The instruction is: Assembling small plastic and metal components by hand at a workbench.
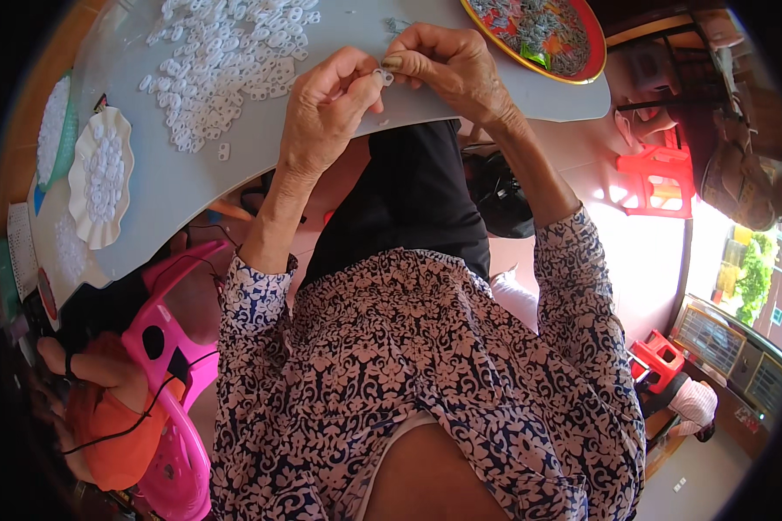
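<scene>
Both my hands are raised over the near edge of the grey table (530, 100), fingertips almost meeting. My left hand (328, 108) is closed in a pinch on a small white plastic piece (383, 76) with holes in it. Thumb and forefinger of my right hand (460, 74) press together right beside that piece; whatever they grip is too small to make out. To the left of my hands spreads a heap of similar white plastic pieces (222, 65). A few small grey bits (397, 26) lie just beyond my right fingertips.
A red-rimmed round tray (596, 54) of small grey parts sits at the table's right. At left stand a white scalloped dish (123, 161) and a green tray (66, 143), both with white pieces. A person in orange (122, 434) sits near a pink chair (167, 321); red stools (656, 178) stand right.
</scene>
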